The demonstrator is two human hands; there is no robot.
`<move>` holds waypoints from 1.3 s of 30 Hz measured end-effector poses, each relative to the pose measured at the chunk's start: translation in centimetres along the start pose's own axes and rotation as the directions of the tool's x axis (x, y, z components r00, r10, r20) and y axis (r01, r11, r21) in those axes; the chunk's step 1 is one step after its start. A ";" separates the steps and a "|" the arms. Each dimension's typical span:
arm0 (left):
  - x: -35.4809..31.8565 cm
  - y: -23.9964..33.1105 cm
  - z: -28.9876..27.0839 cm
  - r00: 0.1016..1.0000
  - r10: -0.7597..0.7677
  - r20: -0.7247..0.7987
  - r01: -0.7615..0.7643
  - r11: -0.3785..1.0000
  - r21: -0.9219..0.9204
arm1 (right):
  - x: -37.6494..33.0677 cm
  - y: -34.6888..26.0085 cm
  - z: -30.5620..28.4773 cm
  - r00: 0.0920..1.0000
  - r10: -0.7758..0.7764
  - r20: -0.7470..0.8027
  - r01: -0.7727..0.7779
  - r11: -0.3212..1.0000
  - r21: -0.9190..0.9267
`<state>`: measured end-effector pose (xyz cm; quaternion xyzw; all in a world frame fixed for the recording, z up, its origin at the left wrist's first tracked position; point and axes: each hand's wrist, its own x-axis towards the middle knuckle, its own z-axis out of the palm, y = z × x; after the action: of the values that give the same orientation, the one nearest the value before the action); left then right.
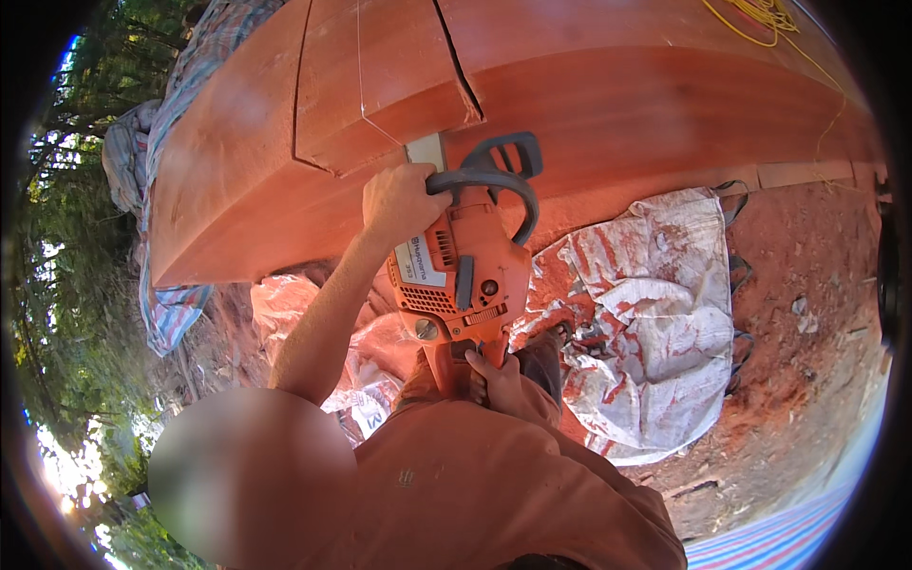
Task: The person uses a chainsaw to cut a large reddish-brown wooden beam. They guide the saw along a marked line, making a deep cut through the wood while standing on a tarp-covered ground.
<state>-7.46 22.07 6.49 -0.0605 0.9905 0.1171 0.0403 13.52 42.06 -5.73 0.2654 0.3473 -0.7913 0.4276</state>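
Observation:
An orange chainsaw (463, 275) is held between my two hands, its body pointing away from me. My left hand (407, 201) is closed round the black front handle (508, 185), at its left side. Low at the rear handle, my right hand (501, 382) is wrapped round the grip, partly hidden by the saw. A short length of the pale guide bar (426, 152) shows at the near face of a big reddish-brown timber block (608, 114); the rest of the bar is out of sight. Dark cut lines and a thin pale line run across the block's top, just beyond the bar.
A dusty white woven sack (655, 323) lies on the reddish ground (788, 323) to the right. Yellow cord (760, 13) is coiled on the block at far right. Striped sheeting (176, 309) hangs at the block's left end, with trees beyond. More crumpled sheeting lies under the saw.

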 end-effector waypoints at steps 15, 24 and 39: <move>-3.9 2.9 0.5 1.000 0.021 0.007 -0.021 1.000 0.008 | -3.0 1.9 -2.6 1.000 -0.010 -0.008 0.010 1.000 -0.022; -2.6 1.6 0.2 0.999 0.043 -0.011 -0.043 0.999 -0.004 | -1.4 2.0 -1.6 0.997 -0.055 -0.051 0.047 0.990 -0.137; -1.4 -1.9 -0.3 0.996 0.086 -0.010 -0.086 0.994 -0.062 | 1.0 4.0 2.2 0.997 -0.051 -0.060 0.051 0.999 0.001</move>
<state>-5.89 20.31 6.49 -0.0193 0.9882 0.1491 0.0298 16.24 38.31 -6.40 0.2808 0.3655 -0.7942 0.3961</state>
